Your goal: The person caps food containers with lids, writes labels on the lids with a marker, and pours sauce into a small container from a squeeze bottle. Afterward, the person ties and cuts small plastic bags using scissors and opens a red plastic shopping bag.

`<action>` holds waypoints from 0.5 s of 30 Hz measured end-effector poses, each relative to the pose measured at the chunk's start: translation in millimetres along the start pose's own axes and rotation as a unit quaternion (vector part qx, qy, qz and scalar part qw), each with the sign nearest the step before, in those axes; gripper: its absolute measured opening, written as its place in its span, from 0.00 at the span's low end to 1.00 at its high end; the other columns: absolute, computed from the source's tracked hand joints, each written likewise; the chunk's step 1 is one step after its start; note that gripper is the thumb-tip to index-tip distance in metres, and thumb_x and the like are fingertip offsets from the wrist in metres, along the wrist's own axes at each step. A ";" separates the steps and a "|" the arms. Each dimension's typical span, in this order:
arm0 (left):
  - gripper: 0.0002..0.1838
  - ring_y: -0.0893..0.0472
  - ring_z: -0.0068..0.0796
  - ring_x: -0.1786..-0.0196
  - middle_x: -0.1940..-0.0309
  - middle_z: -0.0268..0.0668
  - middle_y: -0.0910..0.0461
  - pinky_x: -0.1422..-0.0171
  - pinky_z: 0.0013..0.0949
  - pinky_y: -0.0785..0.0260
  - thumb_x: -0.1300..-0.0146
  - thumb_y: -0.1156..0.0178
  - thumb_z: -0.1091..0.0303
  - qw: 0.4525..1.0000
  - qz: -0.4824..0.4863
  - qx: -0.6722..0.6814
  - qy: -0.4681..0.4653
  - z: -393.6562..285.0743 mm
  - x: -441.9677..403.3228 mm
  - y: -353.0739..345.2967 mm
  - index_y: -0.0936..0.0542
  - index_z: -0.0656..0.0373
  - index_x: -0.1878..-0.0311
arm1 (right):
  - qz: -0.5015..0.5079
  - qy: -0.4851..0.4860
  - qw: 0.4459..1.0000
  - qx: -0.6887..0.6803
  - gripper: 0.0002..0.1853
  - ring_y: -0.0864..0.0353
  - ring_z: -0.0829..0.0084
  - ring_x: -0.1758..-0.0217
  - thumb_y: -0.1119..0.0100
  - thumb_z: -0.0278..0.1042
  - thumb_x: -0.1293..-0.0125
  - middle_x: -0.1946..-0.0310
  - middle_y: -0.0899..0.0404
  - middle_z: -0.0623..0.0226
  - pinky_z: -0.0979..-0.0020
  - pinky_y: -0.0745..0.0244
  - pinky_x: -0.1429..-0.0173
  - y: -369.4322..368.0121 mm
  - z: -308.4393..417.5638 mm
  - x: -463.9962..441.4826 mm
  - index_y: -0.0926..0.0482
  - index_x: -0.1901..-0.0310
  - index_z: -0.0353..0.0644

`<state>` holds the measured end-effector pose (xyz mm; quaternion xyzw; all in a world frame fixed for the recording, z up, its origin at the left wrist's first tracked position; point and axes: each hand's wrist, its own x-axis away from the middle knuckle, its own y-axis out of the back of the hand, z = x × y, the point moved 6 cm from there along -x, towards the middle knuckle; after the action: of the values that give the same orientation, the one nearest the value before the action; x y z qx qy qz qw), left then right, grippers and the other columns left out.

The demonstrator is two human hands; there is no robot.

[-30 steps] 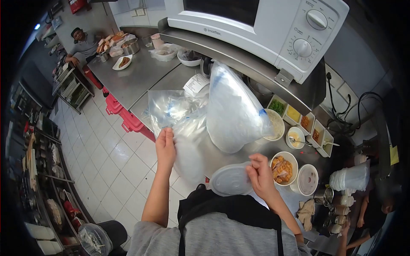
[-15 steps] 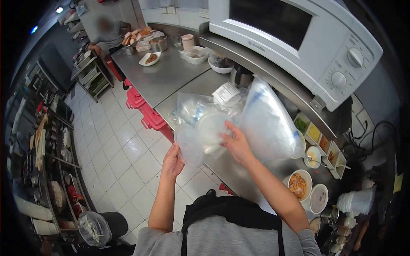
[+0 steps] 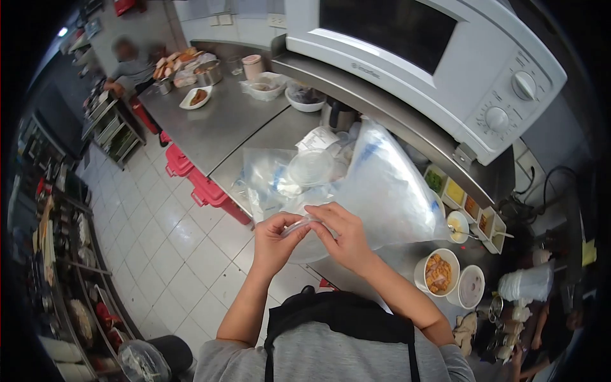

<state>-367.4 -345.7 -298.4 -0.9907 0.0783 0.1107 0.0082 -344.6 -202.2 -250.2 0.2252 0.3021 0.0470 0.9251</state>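
The left hand (image 3: 270,242) and right hand (image 3: 347,240) are nearly closed, pinching the rim of a translucent round plastic lid (image 3: 307,253) between thumbs and fingers; whether several are stacked, I cannot tell. It sits at the counter's (image 3: 398,260) front edge, so a loosened pinch could drop it on the tiled floor (image 3: 203,277). Just beyond, the right hand could snag the big clear plastic bag (image 3: 394,188), dislodging the clear lid (image 3: 311,167) resting on crumpled bags (image 3: 259,167).
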 end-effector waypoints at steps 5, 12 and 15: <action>0.06 0.22 0.18 0.69 0.72 0.34 0.19 0.65 0.21 0.33 0.49 0.34 0.77 0.996 0.038 -0.044 -0.073 -43.6 -2.0 -31.2 0.18 0.64 0.67 | -0.106 0.033 0.992 0.058 0.17 0.22 0.69 0.66 0.40 0.19 0.45 0.63 0.24 0.59 0.73 0.27 0.65 36.2 25.6 17.4 0.22 0.51 0.36; 0.06 0.22 0.20 0.71 0.73 0.36 0.19 0.67 0.22 0.32 0.50 0.34 0.77 0.990 0.057 -0.042 -0.123 -70.5 4.1 -58.0 0.19 0.64 0.68 | -0.169 0.124 0.968 0.136 0.20 0.21 0.64 0.60 0.39 0.15 0.50 0.58 0.24 0.56 0.73 0.24 0.57 61.0 45.2 37.5 0.21 0.52 0.36; 0.06 0.21 0.21 0.71 0.73 0.36 0.19 0.67 0.23 0.31 0.50 0.34 0.78 0.991 0.061 -0.029 -0.119 -71.6 8.4 -63.1 0.19 0.65 0.68 | -0.177 0.143 0.963 0.146 0.21 0.20 0.63 0.59 0.39 0.13 0.52 0.56 0.25 0.56 0.72 0.24 0.56 64.3 45.8 44.5 0.20 0.53 0.35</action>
<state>-333.8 -287.0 -230.5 -0.9637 0.1342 0.2302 -0.0186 -278.7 -152.6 -212.6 0.2915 0.4694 -0.1301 0.8233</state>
